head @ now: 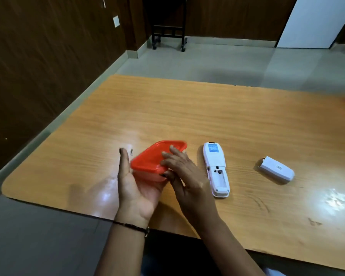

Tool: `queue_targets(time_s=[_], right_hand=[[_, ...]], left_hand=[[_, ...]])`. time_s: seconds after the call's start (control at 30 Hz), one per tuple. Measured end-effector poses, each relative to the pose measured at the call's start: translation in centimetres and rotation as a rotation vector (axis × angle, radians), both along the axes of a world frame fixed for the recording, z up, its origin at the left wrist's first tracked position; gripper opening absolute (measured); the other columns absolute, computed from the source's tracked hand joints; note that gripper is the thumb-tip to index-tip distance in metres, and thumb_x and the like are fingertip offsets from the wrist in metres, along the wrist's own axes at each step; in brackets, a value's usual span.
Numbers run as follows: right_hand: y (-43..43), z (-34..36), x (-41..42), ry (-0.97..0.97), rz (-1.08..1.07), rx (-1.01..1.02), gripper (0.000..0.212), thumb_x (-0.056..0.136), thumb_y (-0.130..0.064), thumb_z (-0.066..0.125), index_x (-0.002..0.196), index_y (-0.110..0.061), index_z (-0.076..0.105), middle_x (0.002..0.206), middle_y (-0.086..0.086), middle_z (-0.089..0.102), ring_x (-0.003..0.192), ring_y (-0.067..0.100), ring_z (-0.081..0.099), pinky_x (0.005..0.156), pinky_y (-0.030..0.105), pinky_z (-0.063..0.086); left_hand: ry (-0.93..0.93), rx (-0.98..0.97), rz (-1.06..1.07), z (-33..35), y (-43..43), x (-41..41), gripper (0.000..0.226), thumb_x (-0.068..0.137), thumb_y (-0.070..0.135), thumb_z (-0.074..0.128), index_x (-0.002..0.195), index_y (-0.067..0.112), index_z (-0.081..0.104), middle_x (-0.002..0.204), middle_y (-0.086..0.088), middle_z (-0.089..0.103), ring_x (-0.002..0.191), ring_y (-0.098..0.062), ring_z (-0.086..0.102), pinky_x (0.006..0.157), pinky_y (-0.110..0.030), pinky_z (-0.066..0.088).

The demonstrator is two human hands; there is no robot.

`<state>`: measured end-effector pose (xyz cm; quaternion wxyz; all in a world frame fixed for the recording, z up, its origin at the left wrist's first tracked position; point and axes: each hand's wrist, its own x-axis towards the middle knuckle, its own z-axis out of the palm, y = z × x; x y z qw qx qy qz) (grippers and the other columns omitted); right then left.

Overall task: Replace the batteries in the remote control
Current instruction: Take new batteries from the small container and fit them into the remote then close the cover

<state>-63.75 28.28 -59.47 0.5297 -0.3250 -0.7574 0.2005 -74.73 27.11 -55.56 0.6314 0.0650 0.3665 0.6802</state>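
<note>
A white remote control (215, 168) lies face down on the wooden table (207, 108), its battery compartment open and showing no batteries. Its white battery cover (276, 170) lies apart to the right. A small orange box with an orange lid (153, 159) is tilted just left of the remote. My left hand (134, 188) cups the box from below and from the left, palm up. My right hand (184, 176) rests on the lid, fingers spread over its top and its near right corner. What is inside the box is hidden.
A small dark object (131, 152) lies on the table just behind my left fingertips. The table's near edge runs under my forearms. Beyond the far edge are a tiled floor, a black wheeled stand (168, 26) and brown wall panels.
</note>
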Motion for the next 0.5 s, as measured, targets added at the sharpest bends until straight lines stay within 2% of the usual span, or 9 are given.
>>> queue_targets(time_s=[0.1, 0.2, 0.23, 0.3, 0.37, 0.43, 0.5], right_hand=[[-0.7, 0.2, -1.3, 0.033, 0.014, 0.034, 0.020, 0.093, -0.016, 0.053, 0.101, -0.004, 0.066, 0.107, 0.009, 0.069, 0.116, 0.016, 0.057, 0.110, 0.048, 0.033], [-0.8, 0.3, -1.8, 0.011, 0.010, 0.053, 0.015, 0.089, -0.014, 0.058, 0.098, -0.005, 0.066, 0.101, 0.007, 0.069, 0.105, 0.015, 0.061, 0.108, 0.045, 0.037], [-0.8, 0.3, -1.9, -0.008, 0.016, 0.049, 0.015, 0.089, -0.014, 0.058, 0.098, -0.005, 0.066, 0.101, 0.007, 0.070, 0.103, 0.015, 0.061, 0.103, 0.044, 0.042], [-0.8, 0.2, -2.4, -0.048, 0.020, 0.037, 0.016, 0.089, -0.013, 0.058, 0.098, -0.003, 0.067, 0.100, 0.007, 0.070, 0.097, 0.015, 0.062, 0.091, 0.037, 0.049], [-0.9, 0.2, -3.1, -0.058, 0.018, 0.003, 0.018, 0.089, -0.014, 0.057, 0.100, -0.003, 0.066, 0.098, 0.005, 0.070, 0.091, 0.015, 0.061, 0.085, 0.025, 0.048], [-0.8, 0.5, -3.5, -0.025, 0.017, -0.069, 0.018, 0.089, -0.017, 0.058, 0.101, -0.006, 0.066, 0.095, 0.001, 0.068, 0.085, 0.011, 0.060, 0.079, 0.018, 0.046], [-0.8, 0.7, -3.7, 0.028, 0.006, -0.148, 0.015, 0.089, -0.016, 0.059, 0.100, -0.009, 0.067, 0.089, -0.005, 0.066, 0.079, 0.010, 0.061, 0.072, 0.017, 0.045]], left_hand=[[-0.109, 0.002, -0.002, -0.2, -0.5, -0.5, 0.071, 0.081, 0.073, 0.038, 0.097, 0.009, 0.064, 0.077, -0.012, 0.070, 0.063, -0.019, 0.067, 0.052, -0.020, 0.049], [-0.142, 0.000, -0.013, 0.2, -0.7, -1.1, 0.085, 0.079, 0.074, 0.039, 0.130, 0.007, 0.050, 0.074, -0.015, 0.070, 0.057, -0.022, 0.067, 0.044, -0.018, 0.047], [-0.142, -0.016, 0.007, 0.2, -0.7, -1.4, 0.082, 0.080, 0.072, 0.040, 0.131, 0.008, 0.049, 0.071, -0.015, 0.070, 0.055, -0.022, 0.066, 0.043, -0.017, 0.045], [-0.132, -0.051, 0.076, -0.1, -0.6, -1.9, 0.064, 0.083, 0.065, 0.043, 0.117, 0.013, 0.056, 0.068, -0.013, 0.070, 0.052, -0.022, 0.066, 0.045, -0.019, 0.045], [-0.116, -0.067, 0.140, -0.3, -0.5, -2.3, 0.049, 0.085, 0.060, 0.045, 0.104, 0.018, 0.060, 0.080, -0.013, 0.068, 0.055, -0.024, 0.067, 0.049, -0.023, 0.048], [-0.123, -0.058, 0.189, -0.6, -0.2, -2.6, 0.043, 0.086, 0.057, 0.046, 0.103, 0.021, 0.061, 0.095, -0.015, 0.063, 0.069, -0.029, 0.067, 0.053, -0.031, 0.055], [-0.107, -0.058, 0.226, -0.7, 0.0, -2.7, 0.042, 0.086, 0.055, 0.047, 0.108, 0.022, 0.060, 0.107, -0.016, 0.060, 0.082, -0.031, 0.063, 0.064, -0.044, 0.057]])
